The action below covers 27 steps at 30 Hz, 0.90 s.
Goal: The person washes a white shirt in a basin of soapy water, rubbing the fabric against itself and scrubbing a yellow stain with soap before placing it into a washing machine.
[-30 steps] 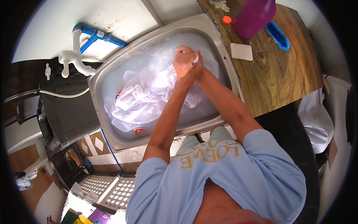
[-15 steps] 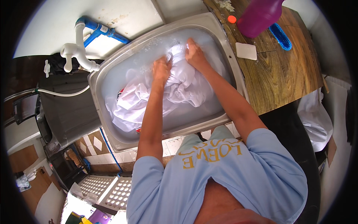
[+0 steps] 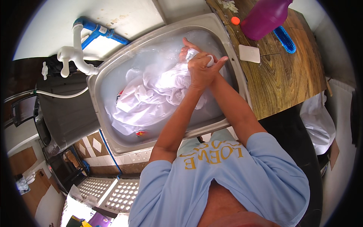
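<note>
A soaked white garment [image 3: 151,94] lies bunched in cloudy water inside a grey rectangular basin [image 3: 223,28]. Red patches show on its left and lower edges. My left hand [image 3: 201,72] is closed on a fold of it at the right of the basin, thumb sticking out to the right. Crossed beneath is my right hand [image 3: 190,44]; its thumb and fingertips show past the left hand, curled about the same bunched cloth. The left hand covers much of the right palm.
A white tap [image 3: 77,56] on blue pipe is left of the basin. On the wooden counter [image 3: 283,79] at right stand a purple bottle [image 3: 264,19], an orange cap [image 3: 235,20], a pale soap bar [image 3: 249,53] and a blue brush [image 3: 284,39]. A white bag [image 3: 318,121] hangs beyond.
My left hand has moved right, crossing over my right hand, with cloth gripped between them. The raised part of the garment has shifted right with them.
</note>
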{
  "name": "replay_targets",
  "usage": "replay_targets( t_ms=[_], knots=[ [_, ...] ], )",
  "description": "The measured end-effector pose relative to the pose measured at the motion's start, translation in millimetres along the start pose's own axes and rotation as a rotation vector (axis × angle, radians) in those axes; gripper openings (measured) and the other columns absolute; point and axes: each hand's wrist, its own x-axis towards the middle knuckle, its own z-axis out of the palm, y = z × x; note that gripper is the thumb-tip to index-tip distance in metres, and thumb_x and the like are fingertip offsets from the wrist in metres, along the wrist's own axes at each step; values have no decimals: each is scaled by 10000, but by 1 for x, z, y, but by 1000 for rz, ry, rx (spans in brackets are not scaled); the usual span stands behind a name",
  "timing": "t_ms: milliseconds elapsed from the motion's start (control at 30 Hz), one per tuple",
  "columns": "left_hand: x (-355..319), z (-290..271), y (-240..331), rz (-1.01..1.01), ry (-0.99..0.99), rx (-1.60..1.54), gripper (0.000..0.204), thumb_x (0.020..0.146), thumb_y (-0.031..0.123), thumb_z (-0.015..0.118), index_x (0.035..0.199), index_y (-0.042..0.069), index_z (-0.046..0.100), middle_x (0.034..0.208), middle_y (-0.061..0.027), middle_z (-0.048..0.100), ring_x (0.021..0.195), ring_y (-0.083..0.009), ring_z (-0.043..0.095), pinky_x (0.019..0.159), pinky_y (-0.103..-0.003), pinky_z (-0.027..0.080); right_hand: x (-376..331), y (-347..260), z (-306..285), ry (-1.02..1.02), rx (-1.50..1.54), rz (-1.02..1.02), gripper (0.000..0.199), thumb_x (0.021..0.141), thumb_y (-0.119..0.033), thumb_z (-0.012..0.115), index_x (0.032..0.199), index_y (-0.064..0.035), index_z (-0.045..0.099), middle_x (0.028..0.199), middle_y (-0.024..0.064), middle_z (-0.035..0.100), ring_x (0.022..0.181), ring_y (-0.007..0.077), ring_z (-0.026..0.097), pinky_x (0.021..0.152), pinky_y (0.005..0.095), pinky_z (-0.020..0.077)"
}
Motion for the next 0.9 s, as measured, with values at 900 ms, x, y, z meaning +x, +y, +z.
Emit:
replay_targets(
  t_ms=[900],
  knots=[
    [65,-194,-27,-485,71,-566,370,901,418,610,696,113,647,610,87,499,580,-25,401,560,-216,335,-47,-75,163,38,-1504,171,502,789,-284,713,1204,-36,575,1090,32,605,923,104,542,785,253,421]
  ],
)
